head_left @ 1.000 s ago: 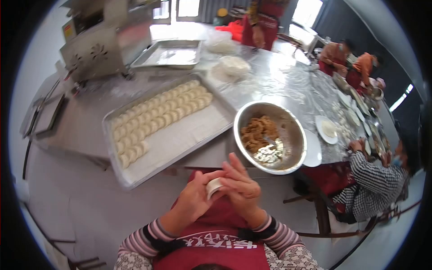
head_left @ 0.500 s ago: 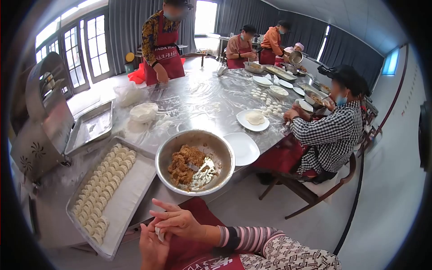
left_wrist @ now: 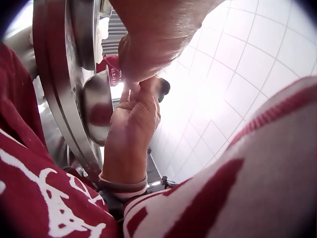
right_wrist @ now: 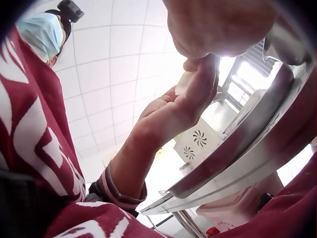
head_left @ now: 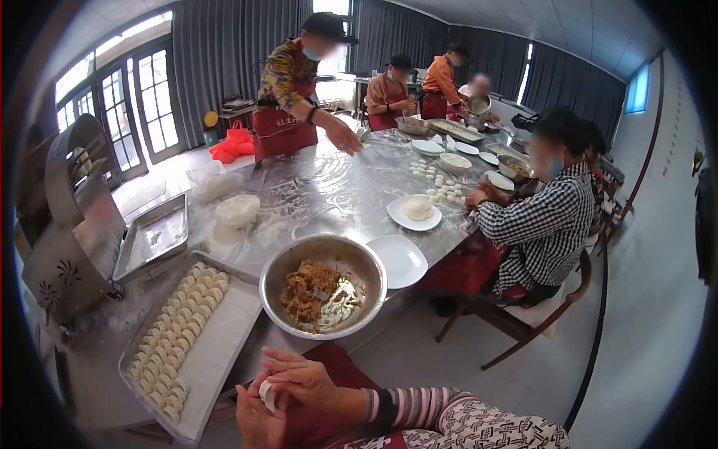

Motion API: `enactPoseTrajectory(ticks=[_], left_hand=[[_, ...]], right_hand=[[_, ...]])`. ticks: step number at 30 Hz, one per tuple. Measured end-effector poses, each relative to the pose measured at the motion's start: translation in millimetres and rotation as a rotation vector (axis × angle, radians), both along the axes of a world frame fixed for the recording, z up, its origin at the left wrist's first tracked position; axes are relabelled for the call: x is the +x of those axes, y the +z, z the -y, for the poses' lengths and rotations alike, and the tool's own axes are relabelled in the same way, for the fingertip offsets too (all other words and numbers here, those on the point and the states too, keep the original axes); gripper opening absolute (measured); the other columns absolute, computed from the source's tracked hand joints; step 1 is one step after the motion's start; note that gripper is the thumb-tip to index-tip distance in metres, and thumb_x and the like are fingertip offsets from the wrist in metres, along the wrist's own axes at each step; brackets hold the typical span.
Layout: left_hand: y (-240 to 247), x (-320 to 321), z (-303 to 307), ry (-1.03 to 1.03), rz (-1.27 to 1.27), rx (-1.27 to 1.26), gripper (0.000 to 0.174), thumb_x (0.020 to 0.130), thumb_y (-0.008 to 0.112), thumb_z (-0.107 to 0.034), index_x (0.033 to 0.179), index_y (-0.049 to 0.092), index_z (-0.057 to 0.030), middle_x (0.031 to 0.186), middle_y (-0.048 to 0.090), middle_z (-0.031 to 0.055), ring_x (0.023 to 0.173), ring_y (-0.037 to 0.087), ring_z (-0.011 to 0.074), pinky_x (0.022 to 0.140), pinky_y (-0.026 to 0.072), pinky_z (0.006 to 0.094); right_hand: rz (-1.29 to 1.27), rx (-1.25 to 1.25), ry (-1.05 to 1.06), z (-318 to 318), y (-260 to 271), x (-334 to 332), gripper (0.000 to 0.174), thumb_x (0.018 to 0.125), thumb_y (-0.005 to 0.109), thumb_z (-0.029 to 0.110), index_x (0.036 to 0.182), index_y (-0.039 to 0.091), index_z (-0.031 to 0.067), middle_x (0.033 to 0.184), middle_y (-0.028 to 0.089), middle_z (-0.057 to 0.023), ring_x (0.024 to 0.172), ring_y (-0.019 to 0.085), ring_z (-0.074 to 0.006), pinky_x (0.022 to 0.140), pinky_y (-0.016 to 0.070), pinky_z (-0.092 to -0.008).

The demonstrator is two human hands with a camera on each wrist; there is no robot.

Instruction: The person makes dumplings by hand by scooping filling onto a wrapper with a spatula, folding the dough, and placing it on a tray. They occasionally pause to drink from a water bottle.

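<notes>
The held dough (head_left: 268, 395) is white. The near apron (left_wrist: 69, 208) is dark red with white lettering; the near sleeve (head_left: 502, 423) is pale with a dark geometric print, its cuff (head_left: 430, 404) striped pink, grey and black. The filling (head_left: 307, 290) is orange-brown, the bowl (head_left: 366, 278) silver. On the left, the dumplings (head_left: 181, 329) are cream, their tray (head_left: 224, 329) silver, and the machine (head_left: 84, 232) silver with dark pinwheel marks. The table (head_left: 321, 191) is silver, streaked white. On the right, the checked shirt (head_left: 542, 206) is black and white, the chair (head_left: 572, 301) brown. Far off, the bag (head_left: 233, 144) is red, the curtains (head_left: 228, 63) dark grey, the patterned shirt (head_left: 283, 78) yellow and dark.
</notes>
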State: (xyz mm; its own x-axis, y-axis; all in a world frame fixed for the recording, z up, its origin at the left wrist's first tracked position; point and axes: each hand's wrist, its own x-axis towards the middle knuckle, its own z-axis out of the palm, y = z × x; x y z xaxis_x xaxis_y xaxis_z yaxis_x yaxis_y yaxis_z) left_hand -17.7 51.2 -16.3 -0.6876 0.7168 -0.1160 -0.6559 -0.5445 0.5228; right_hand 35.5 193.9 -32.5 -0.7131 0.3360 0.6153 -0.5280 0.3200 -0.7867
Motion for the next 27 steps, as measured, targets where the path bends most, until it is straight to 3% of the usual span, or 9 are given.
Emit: enactPoseTrajectory(ticks=[4, 6, 7, 9, 12, 15, 21, 24, 27], left_hand=[[3.3, -0.5, 5.4, 0.046, -0.011, -0.026, 0.058, 0.099, 0.034, -0.048, 0.12, 0.051, 0.0039, 0.117, 0.059, 0.0157, 0.106, 0.06, 0.0248, 0.093, 0.05, 0.0408], [3.1, -6.7, 12.8, 0.02, -0.048, -0.036, 0.058, 0.099, 0.033, -0.048, 0.123, 0.049, 0.0026, 0.12, 0.058, 0.0147, 0.11, 0.058, 0.0241, 0.092, 0.0495, 0.0415], [3.7, -7.0, 14.8, 0.03, -0.038, -0.035, 0.058, 0.099, 0.033, -0.048, 0.123, 0.049, 0.0026, 0.12, 0.058, 0.0147, 0.11, 0.058, 0.0241, 0.092, 0.0495, 0.0415], [12.4, -7.2, 21.8, -0.009, 0.027, -0.028, 0.058, 0.099, 0.032, -0.049, 0.127, 0.047, -0.0006, 0.124, 0.056, 0.0125, 0.113, 0.056, 0.0232, 0.093, 0.0489, 0.0408], [9.7, -13.6, 37.4, -0.105, 0.019, -0.082, 0.054, 0.1, 0.03, -0.051, 0.128, 0.047, -0.0075, 0.125, 0.055, 0.0065, 0.118, 0.051, 0.0201, 0.097, 0.0437, 0.0406], [2.8, -15.4, 45.3, -0.045, 0.009, -0.078, 0.054, 0.1, 0.03, -0.05, 0.129, 0.046, -0.0065, 0.125, 0.055, 0.0064, 0.116, 0.052, 0.0188, 0.098, 0.0426, 0.0407], [1.4, -27.9, 73.0, -0.093, 0.026, -0.033, 0.063, 0.098, 0.031, -0.055, 0.134, 0.042, -0.0042, 0.127, 0.054, 0.0084, 0.117, 0.053, 0.0222, 0.101, 0.0399, 0.0412], [-4.2, -33.7, 86.3, -0.089, 0.018, 0.057, 0.065, 0.097, 0.032, -0.055, 0.134, 0.041, -0.0025, 0.13, 0.052, 0.0132, 0.121, 0.05, 0.0273, 0.104, 0.0382, 0.0434], [-20.1, -36.6, 99.3, -0.112, 0.15, 0.053, 0.061, 0.098, 0.038, -0.05, 0.134, 0.04, -0.0001, 0.132, 0.049, 0.019, 0.124, 0.048, 0.0322, 0.107, 0.0361, 0.0459]], right_hand=[[0.013, 0.034, 0.038, 1.6, 2.0, -5.6, 0.032, 0.078, 0.071, 0.006, 0.11, 0.067, 0.0026, 0.126, 0.059, -0.0134, 0.128, 0.048, -0.0299, 0.102, 0.042, -0.0392], [-0.072, 0.446, -0.024, -1.5, 14.4, -10.7, 0.043, 0.077, 0.068, 0.009, 0.119, 0.06, 0.0035, 0.129, 0.056, -0.0155, 0.125, 0.05, -0.0311, 0.098, 0.0438, -0.0416], [-0.065, 0.447, -0.012, -1.9, 23.3, -10.5, 0.043, 0.077, 0.068, 0.009, 0.119, 0.06, 0.0035, 0.129, 0.056, -0.0155, 0.125, 0.05, -0.0311, 0.098, 0.0438, -0.0416], [0.102, 0.85, 0.187, -0.3, 40.3, -10.6, 0.052, 0.075, 0.065, 0.013, 0.125, 0.054, 0.0052, 0.126, 0.057, -0.0152, 0.12, 0.053, -0.0315, 0.094, 0.0449, -0.0431], [0.156, 1.13, 0.195, 10.6, 56.0, -18.2, 0.051, 0.075, 0.063, 0.02, 0.123, 0.054, 0.0037, 0.122, 0.058, -0.0118, 0.112, 0.056, -0.0285, 0.091, 0.0444, -0.0406], [0.248, 1.269, 0.267, 24.3, 69.2, -23.6, 0.051, 0.073, 0.066, 0.021, 0.119, 0.056, 0.0018, 0.11, 0.061, -0.0129, 0.102, 0.059, -0.0286, 0.083, 0.0477, -0.0408], [0.115, 1.237, 0.351, 45.3, 77.3, -56.5, 0.039, 0.07, 0.069, 0.021, 0.105, 0.061, 0.0062, 0.099, 0.064, -0.0078, 0.087, 0.063, -0.0262, 0.07, 0.0509, -0.0353], [0.328, 0.928, 0.387, 47.8, 69.9, -84.4, 0.026, 0.072, 0.068, 0.011, 0.097, 0.064, 0.0064, 0.087, 0.063, -0.0127, 0.077, 0.062, -0.0319, 0.065, 0.0517, -0.0373], [0.428, 0.607, 0.327, 57.2, 63.4, -121.0, 0.027, 0.071, 0.074, 0.011, 0.095, 0.067, 0.0022, 0.079, 0.065, -0.0137, 0.066, 0.063, -0.0255, 0.06, 0.0502, -0.0342]])
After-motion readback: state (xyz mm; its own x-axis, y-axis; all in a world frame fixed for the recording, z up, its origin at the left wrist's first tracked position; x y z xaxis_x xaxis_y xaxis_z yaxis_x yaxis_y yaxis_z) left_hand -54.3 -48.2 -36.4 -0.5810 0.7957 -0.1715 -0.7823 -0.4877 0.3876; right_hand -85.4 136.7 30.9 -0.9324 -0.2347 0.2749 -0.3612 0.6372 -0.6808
